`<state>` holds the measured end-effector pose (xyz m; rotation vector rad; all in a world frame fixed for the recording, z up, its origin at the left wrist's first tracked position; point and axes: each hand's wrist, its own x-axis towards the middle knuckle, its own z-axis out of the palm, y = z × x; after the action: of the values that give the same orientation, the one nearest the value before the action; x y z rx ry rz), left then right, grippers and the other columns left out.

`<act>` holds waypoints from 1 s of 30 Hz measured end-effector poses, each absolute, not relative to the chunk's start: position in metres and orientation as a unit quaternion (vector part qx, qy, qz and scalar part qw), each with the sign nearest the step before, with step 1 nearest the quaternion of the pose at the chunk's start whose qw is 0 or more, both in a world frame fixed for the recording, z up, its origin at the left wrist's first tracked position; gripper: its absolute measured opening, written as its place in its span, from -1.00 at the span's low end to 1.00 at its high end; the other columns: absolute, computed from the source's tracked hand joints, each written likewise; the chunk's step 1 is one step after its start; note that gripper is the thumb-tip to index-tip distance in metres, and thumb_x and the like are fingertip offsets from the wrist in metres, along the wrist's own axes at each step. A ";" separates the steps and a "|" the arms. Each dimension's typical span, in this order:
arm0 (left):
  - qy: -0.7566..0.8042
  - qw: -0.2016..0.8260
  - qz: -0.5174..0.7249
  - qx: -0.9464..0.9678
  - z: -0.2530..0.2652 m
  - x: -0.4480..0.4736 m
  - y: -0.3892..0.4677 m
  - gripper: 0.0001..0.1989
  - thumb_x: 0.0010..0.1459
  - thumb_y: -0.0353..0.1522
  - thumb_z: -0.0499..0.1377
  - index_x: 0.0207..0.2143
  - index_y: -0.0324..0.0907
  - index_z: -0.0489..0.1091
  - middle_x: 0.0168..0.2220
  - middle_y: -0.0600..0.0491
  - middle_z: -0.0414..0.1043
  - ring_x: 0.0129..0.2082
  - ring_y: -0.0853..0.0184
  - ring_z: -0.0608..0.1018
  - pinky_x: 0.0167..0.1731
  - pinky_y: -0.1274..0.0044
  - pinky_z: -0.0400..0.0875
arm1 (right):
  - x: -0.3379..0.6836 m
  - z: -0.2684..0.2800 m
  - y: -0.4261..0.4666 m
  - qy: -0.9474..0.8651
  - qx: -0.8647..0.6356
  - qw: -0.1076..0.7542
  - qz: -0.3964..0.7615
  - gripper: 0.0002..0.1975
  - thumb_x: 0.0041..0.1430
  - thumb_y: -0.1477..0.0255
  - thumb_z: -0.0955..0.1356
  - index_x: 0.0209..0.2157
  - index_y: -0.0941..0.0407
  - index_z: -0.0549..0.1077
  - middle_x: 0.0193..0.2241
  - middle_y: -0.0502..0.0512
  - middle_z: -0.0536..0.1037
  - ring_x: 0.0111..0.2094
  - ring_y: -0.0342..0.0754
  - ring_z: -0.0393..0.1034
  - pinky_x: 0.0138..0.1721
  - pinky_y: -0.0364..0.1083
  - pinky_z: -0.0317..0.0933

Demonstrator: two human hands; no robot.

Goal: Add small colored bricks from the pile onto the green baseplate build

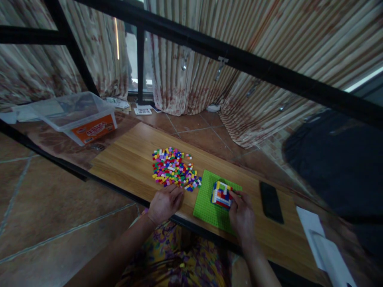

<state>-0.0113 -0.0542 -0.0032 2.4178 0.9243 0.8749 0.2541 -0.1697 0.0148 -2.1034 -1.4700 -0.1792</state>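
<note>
A small rectangular structure of toy bricks [221, 194], in white, blue, red and yellow, stands on a green studded baseplate [203, 203]. My right hand [243, 213] is closed at the structure's right side, its fingertips against the bricks there. Whether a loose brick is also between those fingers is hidden. To the left lies a spread pile of small loose bricks [172, 167] in many colours. At the near edge of this pile rests my left hand [166, 203], fingers curled in and pointing down. Whatever its fingertips may hold is out of sight.
The wooden table [128, 159] carries a black phone [271, 202] right of the baseplate. Past its right end are white papers [311, 223]. A clear plastic bin [80, 113] with an orange label stands beyond the left end. A dark metal bar [209, 46] crosses before striped curtains [185, 79].
</note>
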 end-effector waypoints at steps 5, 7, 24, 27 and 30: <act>0.330 0.211 0.310 0.866 -0.004 -0.012 -0.055 -0.81 0.31 -0.35 0.00 -0.27 -0.15 0.40 -0.35 0.04 0.42 -0.34 0.38 0.49 -0.32 0.56 0.40 | 0.254 0.019 -0.185 -0.503 -0.792 0.336 -0.085 -0.62 0.28 0.34 0.16 -0.06 0.18 0.49 -0.12 0.30 0.48 -0.14 0.07 0.40 -0.10 0.07 0.31; 0.330 0.208 0.311 0.867 -0.004 -0.012 -0.055 -0.81 0.31 -0.36 0.00 -0.26 -0.15 0.40 -0.35 0.04 0.42 -0.34 0.38 0.49 -0.31 0.56 0.40 | 0.251 0.023 -0.189 -0.478 -0.798 0.356 -0.089 -0.62 0.28 0.31 0.18 -0.08 0.19 0.50 -0.13 0.31 0.50 -0.16 0.07 0.42 -0.12 0.06 0.32; 0.344 0.200 0.303 0.866 -0.003 -0.010 -0.056 -0.80 0.30 -0.38 0.00 -0.35 -0.15 0.37 -0.39 0.05 0.40 -0.39 0.38 0.46 -0.37 0.55 0.38 | 0.170 0.031 -0.106 -0.620 -0.743 0.250 -0.021 -0.68 0.26 0.46 0.17 -0.19 0.13 0.55 -0.28 0.17 0.58 -0.23 0.02 0.41 -0.11 -0.02 0.22; 0.341 0.199 0.306 0.867 -0.003 -0.010 -0.056 -0.80 0.30 -0.39 -0.01 -0.34 -0.14 0.37 -0.37 0.04 0.40 -0.38 0.38 0.46 -0.36 0.55 0.37 | 0.175 0.031 -0.088 -0.600 -0.771 0.208 -0.045 -0.70 0.25 0.45 0.20 -0.20 0.14 0.55 -0.29 0.19 0.58 -0.23 0.03 0.42 -0.13 -0.02 0.21; 0.337 0.193 0.310 0.868 -0.003 -0.010 -0.056 -0.82 0.30 -0.39 0.00 -0.32 -0.14 0.37 -0.37 0.05 0.39 -0.38 0.38 0.46 -0.36 0.56 0.37 | 0.176 0.032 -0.072 -0.587 -0.794 0.152 -0.052 -0.73 0.23 0.45 0.22 -0.24 0.14 0.55 -0.32 0.22 0.59 -0.26 0.03 0.45 -0.17 -0.04 0.20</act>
<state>-0.0101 -0.0563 -0.0026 2.4359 0.9446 0.8714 0.1763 -0.0717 0.0316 -2.2776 -1.6844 -0.1494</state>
